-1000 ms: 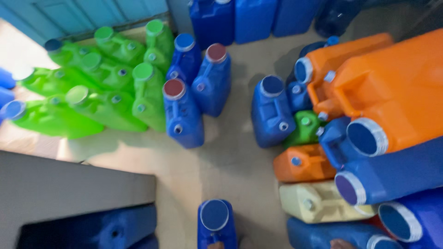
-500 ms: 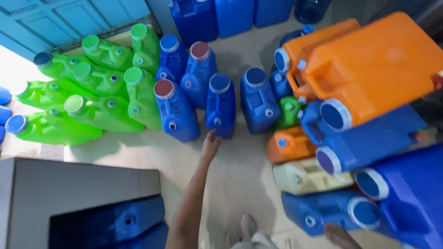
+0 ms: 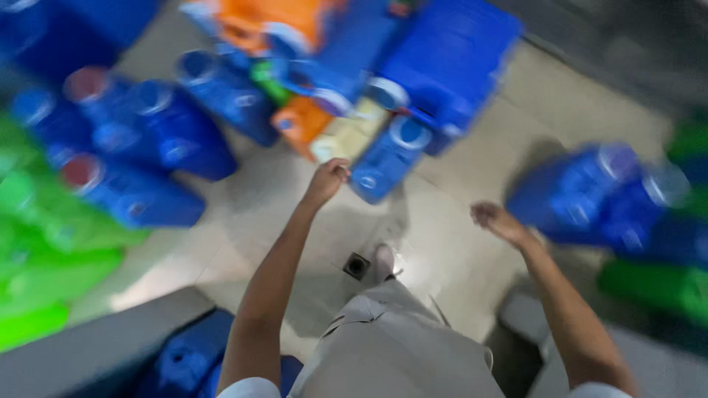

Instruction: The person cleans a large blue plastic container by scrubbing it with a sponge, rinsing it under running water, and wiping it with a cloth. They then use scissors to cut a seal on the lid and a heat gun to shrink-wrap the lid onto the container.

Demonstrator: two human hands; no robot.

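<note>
left hand loosely curled, empty, near blue jerrycan lying on floor; right hand relaxed, empty, mid-stride; frame blurred.

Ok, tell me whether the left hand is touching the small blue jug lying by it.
Cannot tell. In the head view the left hand sits right beside the blue jug, but motion blur hides whether there is contact or a thin gap.

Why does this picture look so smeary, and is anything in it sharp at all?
Head view: motion blur smears nearly everything; the blue jugs and green jugs are streaks. The left hand and right hand, both empty, stay fairly readable. A pale glare patch lies on the floor tiles near the small drain.
</note>
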